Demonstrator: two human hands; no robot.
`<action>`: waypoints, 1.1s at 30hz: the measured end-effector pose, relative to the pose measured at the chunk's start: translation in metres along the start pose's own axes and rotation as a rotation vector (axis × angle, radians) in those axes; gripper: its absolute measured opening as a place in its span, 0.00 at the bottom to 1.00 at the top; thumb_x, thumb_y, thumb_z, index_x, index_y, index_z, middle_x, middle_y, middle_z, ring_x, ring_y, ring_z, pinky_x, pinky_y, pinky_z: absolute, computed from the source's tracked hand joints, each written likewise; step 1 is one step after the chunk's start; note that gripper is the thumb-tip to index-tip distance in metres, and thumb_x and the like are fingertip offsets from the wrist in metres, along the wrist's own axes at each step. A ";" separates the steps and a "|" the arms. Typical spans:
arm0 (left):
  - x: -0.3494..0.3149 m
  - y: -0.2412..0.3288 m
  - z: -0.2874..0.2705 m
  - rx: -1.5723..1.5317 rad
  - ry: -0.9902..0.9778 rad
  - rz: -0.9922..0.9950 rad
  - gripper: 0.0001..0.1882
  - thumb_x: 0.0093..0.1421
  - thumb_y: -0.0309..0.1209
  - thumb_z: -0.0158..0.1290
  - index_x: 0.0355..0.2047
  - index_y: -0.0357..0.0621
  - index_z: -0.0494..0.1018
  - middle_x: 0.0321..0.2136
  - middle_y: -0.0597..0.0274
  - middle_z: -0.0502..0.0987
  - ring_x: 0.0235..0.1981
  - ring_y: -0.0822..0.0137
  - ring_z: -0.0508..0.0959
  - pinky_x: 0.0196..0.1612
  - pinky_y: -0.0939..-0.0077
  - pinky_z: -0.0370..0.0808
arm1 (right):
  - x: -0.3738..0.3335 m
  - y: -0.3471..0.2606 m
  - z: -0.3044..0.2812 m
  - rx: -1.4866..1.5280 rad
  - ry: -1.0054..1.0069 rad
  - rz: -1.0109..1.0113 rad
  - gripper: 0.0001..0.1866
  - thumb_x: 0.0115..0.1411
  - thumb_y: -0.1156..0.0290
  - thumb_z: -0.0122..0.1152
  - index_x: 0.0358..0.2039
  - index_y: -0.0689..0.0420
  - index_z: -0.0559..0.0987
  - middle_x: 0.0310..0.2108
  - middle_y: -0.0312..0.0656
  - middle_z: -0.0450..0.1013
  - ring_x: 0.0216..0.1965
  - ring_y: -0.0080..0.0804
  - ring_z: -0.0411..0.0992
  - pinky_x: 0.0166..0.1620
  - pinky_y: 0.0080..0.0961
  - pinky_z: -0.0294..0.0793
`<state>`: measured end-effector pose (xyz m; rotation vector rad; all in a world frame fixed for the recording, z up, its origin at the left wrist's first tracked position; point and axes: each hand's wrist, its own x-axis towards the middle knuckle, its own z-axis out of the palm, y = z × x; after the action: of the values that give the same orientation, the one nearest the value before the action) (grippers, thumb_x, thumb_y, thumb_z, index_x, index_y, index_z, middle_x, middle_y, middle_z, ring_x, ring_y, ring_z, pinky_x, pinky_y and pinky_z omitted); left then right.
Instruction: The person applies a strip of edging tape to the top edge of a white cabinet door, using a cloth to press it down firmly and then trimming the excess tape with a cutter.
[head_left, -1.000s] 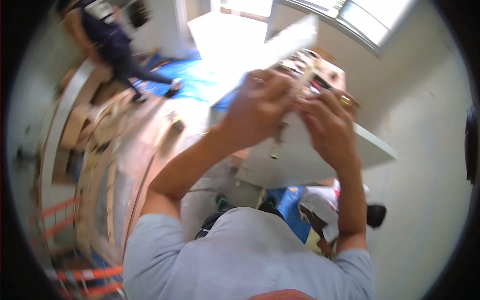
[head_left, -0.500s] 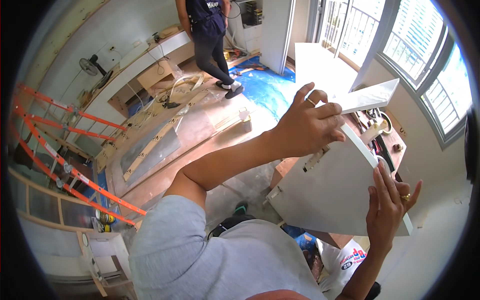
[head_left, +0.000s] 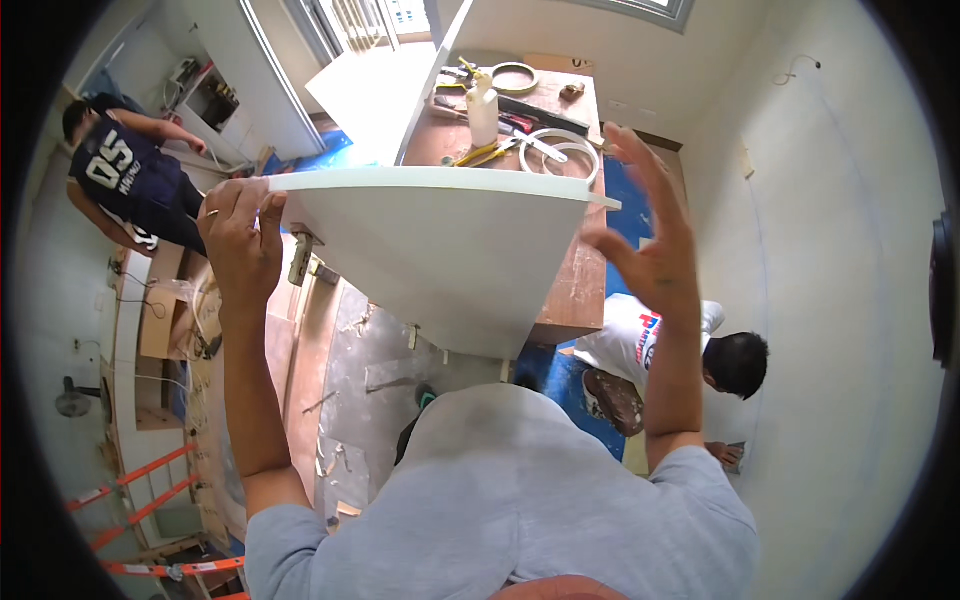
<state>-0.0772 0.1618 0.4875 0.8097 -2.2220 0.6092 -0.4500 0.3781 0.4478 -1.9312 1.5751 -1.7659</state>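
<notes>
At 10 o'clock the panel's [head_left: 430, 250] corner is clamped in the left hand [head_left: 243, 235], fingers over the edge, thumb down the near face. At 2 o'clock the right hand [head_left: 655, 245] is raised beside the other corner, thumb and fingers apart, nothing seen held; whether the thumb touches cannot be told. The panel is stood on edge at 12 o'clock, a hinge [head_left: 300, 259] already mounted toward 10. Edging appears laid along the top, its end left jutting toward 2 o'clock, untrimmed; whether it is bonded cannot be told. Beyond, toward 1 o'clock, a bottle [head_left: 483, 112], pliers [head_left: 486, 156] and a white coil [head_left: 598, 160] are set on a table [head_left: 583, 278].
</notes>
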 end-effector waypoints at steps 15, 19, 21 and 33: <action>0.036 0.121 0.012 0.036 -0.127 -0.139 0.30 0.79 0.49 0.40 0.39 0.34 0.82 0.35 0.49 0.78 0.41 0.46 0.78 0.49 0.54 0.73 | 0.014 0.013 0.112 0.285 0.631 0.370 0.15 0.66 0.62 0.65 0.46 0.58 0.78 0.21 0.41 0.72 0.20 0.34 0.75 0.27 0.33 0.73; 0.042 0.137 0.015 -0.074 -0.130 -0.139 0.30 0.78 0.50 0.44 0.43 0.32 0.82 0.38 0.48 0.80 0.44 0.49 0.80 0.51 0.56 0.74 | 0.015 0.016 0.112 0.253 0.637 0.363 0.15 0.66 0.62 0.66 0.46 0.58 0.78 0.20 0.40 0.72 0.18 0.32 0.72 0.25 0.31 0.72; 0.041 0.142 0.018 -0.158 -0.129 -0.136 0.24 0.77 0.44 0.48 0.47 0.32 0.82 0.41 0.48 0.81 0.47 0.49 0.80 0.55 0.55 0.74 | 0.016 0.017 0.111 0.253 0.604 0.382 0.16 0.66 0.61 0.67 0.46 0.57 0.77 0.19 0.40 0.71 0.18 0.31 0.72 0.24 0.30 0.71; 0.058 0.201 0.032 -0.609 -0.133 0.165 0.19 0.63 0.30 0.64 0.55 0.42 0.83 0.56 0.51 0.82 0.57 0.52 0.79 0.65 0.55 0.67 | -0.011 0.043 0.111 0.352 0.742 -0.115 0.20 0.62 0.75 0.74 0.52 0.61 0.78 0.44 0.50 0.76 0.41 0.38 0.78 0.39 0.31 0.80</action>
<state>-0.2637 0.2607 0.4718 0.3607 -2.4131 -0.0681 -0.3879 0.3060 0.3765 -1.2866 1.1624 -2.7865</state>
